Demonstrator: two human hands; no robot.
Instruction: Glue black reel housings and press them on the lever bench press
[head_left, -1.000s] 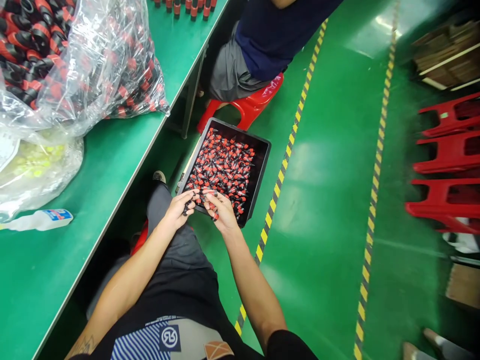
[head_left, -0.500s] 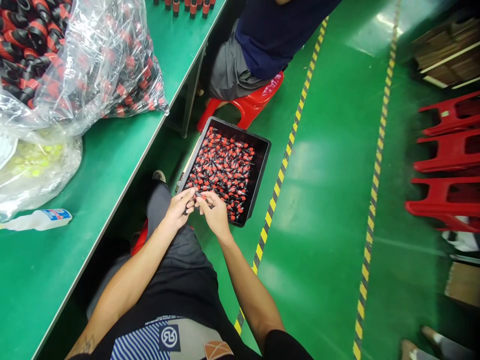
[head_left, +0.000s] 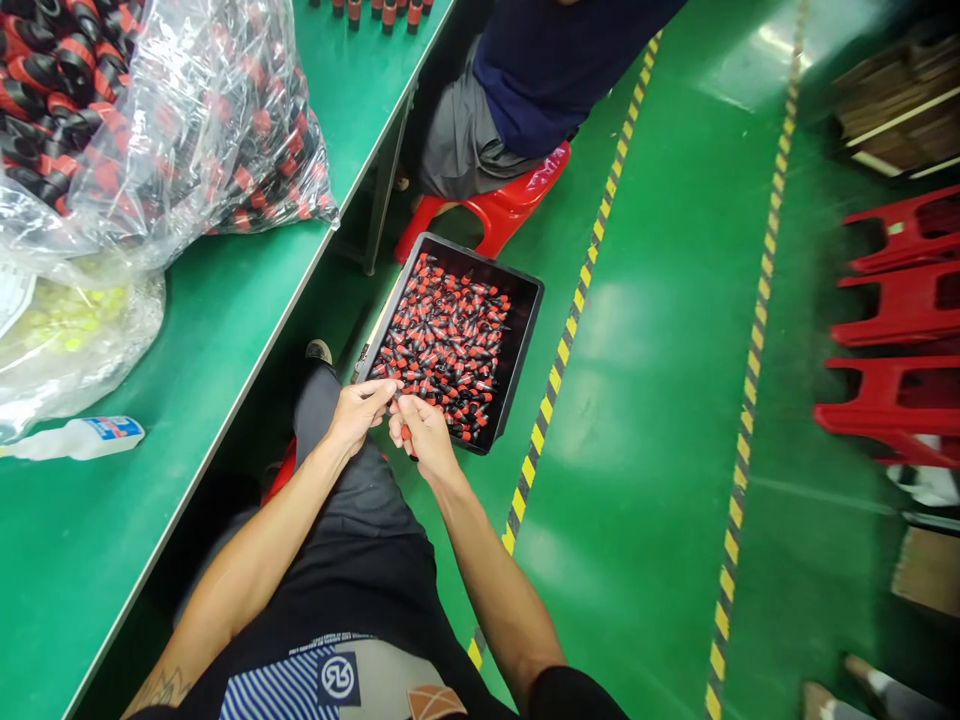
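1. Broadly, your work looks under way: the long, smooth green table (head_left: 240, 300) with a pale, straight edge carries ample stock, though nothing shows which pieces are finished.

2. On it slumps a large, glossy, crinkled clear plastic bag (head_left: 217, 110), well filled with red-and-black parts, so plenty seems left if those are waiting for you.

3. Before your knees, beside the table, sits a rectangular black tray (head_left: 516, 345) with raised walls and rounded corners. It holds a deep, jumbled heap of small red-and-black tapered pieces (head_left: 450, 335); whether they are done or pending, you cannot tell from here.

4. Near the big bag lies a smaller clear plastic bag (head_left: 75, 310), its yellow-green contents blurred by the film.

5. Your left hand (head_left: 360, 412) and right hand (head_left: 426, 435) meet at the tray's near edge, thumbs and forefingers pressed together around a small dark piece (head_left: 397, 398), mostly hidden, so that one appears unfinished.

6. Your right hand's curled fingers also hold a red-and-black piece (head_left: 406, 433), its red band showing against the darker end below.
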